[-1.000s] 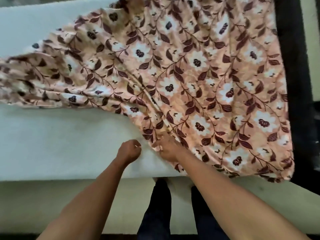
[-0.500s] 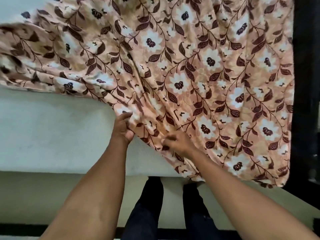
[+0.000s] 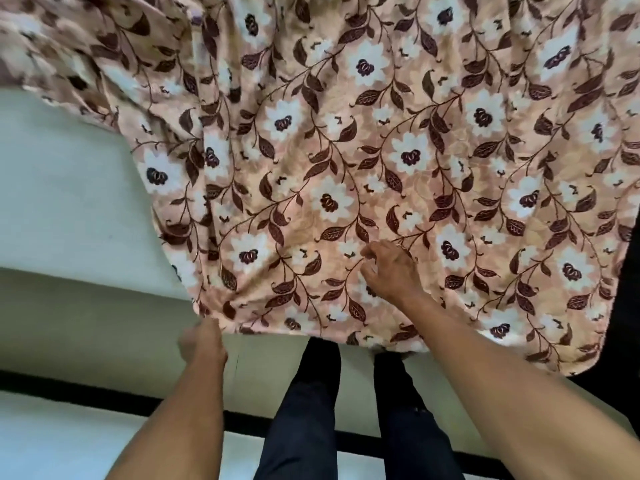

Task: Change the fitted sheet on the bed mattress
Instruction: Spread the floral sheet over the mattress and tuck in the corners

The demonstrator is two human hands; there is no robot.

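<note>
Peach floral sheet (image 3: pixel 346 161): left hand (image 3: pixel 202 341) seemingly grips its hem; right hand (image 3: pixel 391 268) pinches it.

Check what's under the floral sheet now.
The white mattress shows bare at left and runs on under the floral sheet. Its covered part cannot be seen, nor can the fingers of the left hand at the hem.

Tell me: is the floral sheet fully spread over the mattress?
Partly spread. The floral sheet covers the right part; bare mattress shows at left.
</note>
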